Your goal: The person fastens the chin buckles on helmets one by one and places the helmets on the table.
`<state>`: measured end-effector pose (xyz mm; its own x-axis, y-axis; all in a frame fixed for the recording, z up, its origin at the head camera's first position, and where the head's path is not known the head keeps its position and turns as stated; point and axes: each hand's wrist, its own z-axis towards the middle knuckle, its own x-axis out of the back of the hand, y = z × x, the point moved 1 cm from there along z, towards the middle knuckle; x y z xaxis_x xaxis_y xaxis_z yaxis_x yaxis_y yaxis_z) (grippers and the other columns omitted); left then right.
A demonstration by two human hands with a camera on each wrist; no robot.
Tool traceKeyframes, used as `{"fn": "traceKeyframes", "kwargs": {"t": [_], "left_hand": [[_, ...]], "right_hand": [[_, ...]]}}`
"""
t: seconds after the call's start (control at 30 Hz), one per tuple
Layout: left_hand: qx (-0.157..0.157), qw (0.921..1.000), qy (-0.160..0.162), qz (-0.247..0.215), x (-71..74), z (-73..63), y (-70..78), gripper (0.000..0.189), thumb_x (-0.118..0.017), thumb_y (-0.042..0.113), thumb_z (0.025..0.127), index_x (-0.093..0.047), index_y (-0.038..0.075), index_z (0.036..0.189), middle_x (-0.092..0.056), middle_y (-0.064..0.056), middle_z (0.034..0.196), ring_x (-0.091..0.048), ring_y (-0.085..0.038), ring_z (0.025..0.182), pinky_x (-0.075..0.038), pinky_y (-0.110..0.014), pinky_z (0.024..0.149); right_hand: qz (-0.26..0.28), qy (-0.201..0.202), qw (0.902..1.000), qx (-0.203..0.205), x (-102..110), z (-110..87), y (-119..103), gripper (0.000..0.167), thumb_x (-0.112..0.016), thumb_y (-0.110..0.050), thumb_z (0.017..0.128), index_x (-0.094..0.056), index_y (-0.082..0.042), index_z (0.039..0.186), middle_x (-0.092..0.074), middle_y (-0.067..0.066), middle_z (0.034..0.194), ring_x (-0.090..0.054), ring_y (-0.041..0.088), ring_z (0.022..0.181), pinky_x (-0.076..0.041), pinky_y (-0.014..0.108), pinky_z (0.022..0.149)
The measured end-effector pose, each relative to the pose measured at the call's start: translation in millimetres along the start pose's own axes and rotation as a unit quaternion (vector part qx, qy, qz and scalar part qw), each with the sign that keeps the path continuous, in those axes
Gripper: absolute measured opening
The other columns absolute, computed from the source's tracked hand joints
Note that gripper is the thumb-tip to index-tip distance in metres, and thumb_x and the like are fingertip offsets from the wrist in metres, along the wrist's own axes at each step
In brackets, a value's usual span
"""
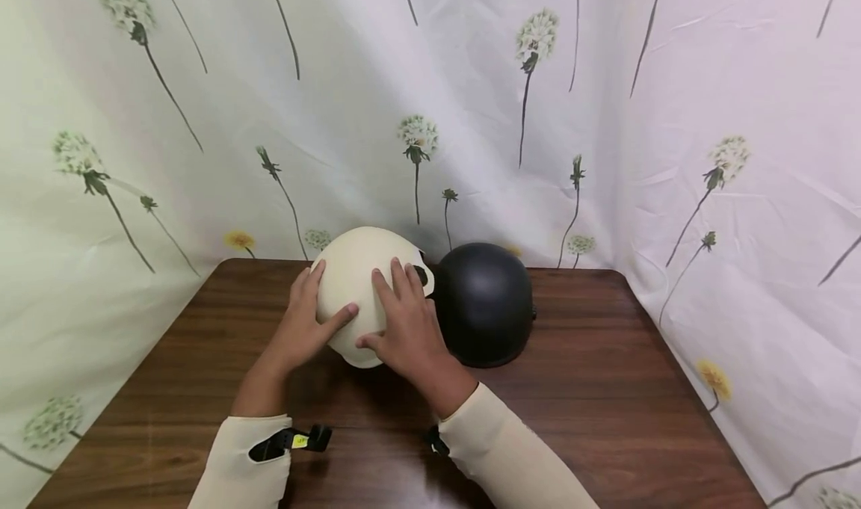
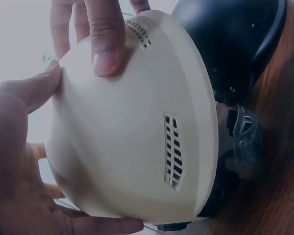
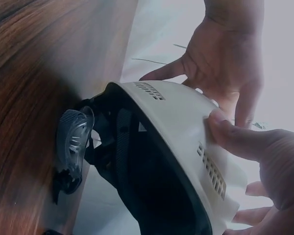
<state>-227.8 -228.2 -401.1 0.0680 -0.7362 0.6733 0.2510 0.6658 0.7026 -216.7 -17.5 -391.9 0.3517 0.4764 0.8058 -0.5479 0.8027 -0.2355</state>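
Both hands hold a cream helmet [image 1: 355,270] at the back of the table. My left hand [image 1: 300,326] grips its left side, fingers spread around the shell. My right hand [image 1: 409,329] lies across its right part, thumb near the bottom. In the left wrist view the shell [image 2: 122,132] shows slotted vents. The right wrist view shows the helmet [image 3: 181,115] tilted, its dark inside and straps visible, with a clear plastic piece [image 3: 77,139] hanging below the rim. Beside it on the right, a black helmet [image 1: 483,303] sits dome up on the table.
The dark wood-grain table [image 1: 592,419] reaches back to a white curtain [image 1: 471,105] printed with dandelions, which also hangs along both sides. Each forearm wears a light sleeve, and a black wrist camera [image 1: 319,438] sticks out from the left one.
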Motion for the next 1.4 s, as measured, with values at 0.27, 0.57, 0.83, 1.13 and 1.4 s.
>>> {"fn": "traceKeyframes", "kwargs": {"t": [0.27,0.57,0.83,1.13,1.4], "left_hand": [[-0.003,0.9994,0.000,-0.034,5.1,-1.0,-9.3,0.101,-0.060,0.046,0.104,0.007,0.005,0.168,0.009,-0.029,0.171,-0.007,-0.059,0.155,-0.027,-0.081,0.110],[-0.001,0.9985,0.026,-0.049,4.7,0.9,-7.8,0.100,-0.066,0.049,0.100,-0.007,0.006,0.168,-0.020,-0.030,0.166,-0.035,-0.053,0.148,-0.040,-0.074,0.108],[-0.029,0.9983,0.023,-0.046,5.8,-1.5,-14.5,0.104,-0.066,0.044,0.102,0.009,0.018,0.169,-0.019,-0.024,0.171,-0.032,-0.048,0.152,-0.035,-0.072,0.112],[-0.032,0.9961,0.080,0.023,9.8,-5.4,-1.8,0.103,-0.070,0.048,0.098,-0.009,0.003,0.168,-0.020,-0.031,0.164,-0.028,-0.050,0.148,-0.035,-0.075,0.108],[-0.023,0.9931,0.104,0.049,10.9,-7.3,7.1,0.099,-0.071,0.050,0.097,-0.020,0.002,0.166,-0.020,-0.033,0.162,-0.031,-0.055,0.143,-0.037,-0.074,0.107]], "right_hand": [[0.040,0.046,0.9950,0.079,-2,1.0,7,0.101,-0.098,-0.046,0.071,-0.053,-0.007,0.153,-0.042,0.017,0.163,-0.039,0.032,0.153,-0.052,0.053,0.107],[0.118,0.078,0.9803,0.138,-3,-0.8,10,0.088,-0.097,-0.029,0.077,-0.054,0.000,0.149,-0.039,0.017,0.164,-0.033,0.029,0.157,-0.045,0.042,0.116],[0.153,0.059,0.9742,0.154,-2,-3.4,10,0.091,-0.092,-0.025,0.084,-0.043,0.001,0.156,-0.030,0.015,0.170,-0.026,0.023,0.160,-0.045,0.030,0.114],[0.192,0.023,0.9687,0.155,-8,-12.5,9,0.093,-0.090,-0.025,0.086,-0.038,0.000,0.159,-0.027,0.017,0.170,-0.042,0.027,0.152,-0.050,0.033,0.110],[0.217,-0.007,0.9672,0.132,-12,-15.4,9,0.103,-0.088,-0.027,0.088,-0.024,-0.005,0.166,-0.025,0.015,0.171,-0.038,0.030,0.154,-0.052,0.037,0.107]]}}
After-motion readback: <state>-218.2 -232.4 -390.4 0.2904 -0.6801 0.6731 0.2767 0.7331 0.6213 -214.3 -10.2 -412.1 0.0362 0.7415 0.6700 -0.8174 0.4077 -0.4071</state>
